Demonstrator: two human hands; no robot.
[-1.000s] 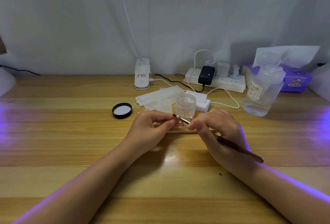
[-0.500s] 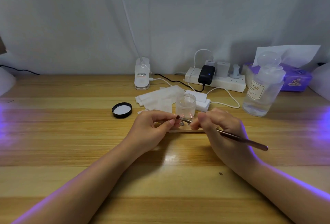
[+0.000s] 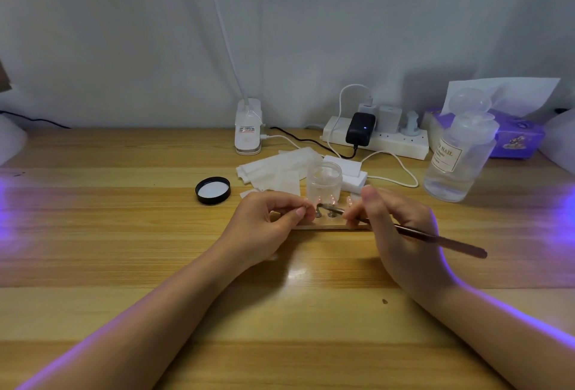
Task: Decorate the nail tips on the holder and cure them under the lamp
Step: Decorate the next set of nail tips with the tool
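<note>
Decorating looks underway, curing not begun: right hand pinches the brush over the nail tips, left hand's grip pinching the holder.

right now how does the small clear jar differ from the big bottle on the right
The small clear jar is short, wide and open, its black lid lying apart on the table to its left; the pump bottle is taller, narrows toward its dispenser top, and is closed.
The bottle carries a printed label reading NAIL; the jar shows none.
The jar stands right behind the nail tip holder; the bottle stands off to the right.
Both are transparent and upright.
</note>
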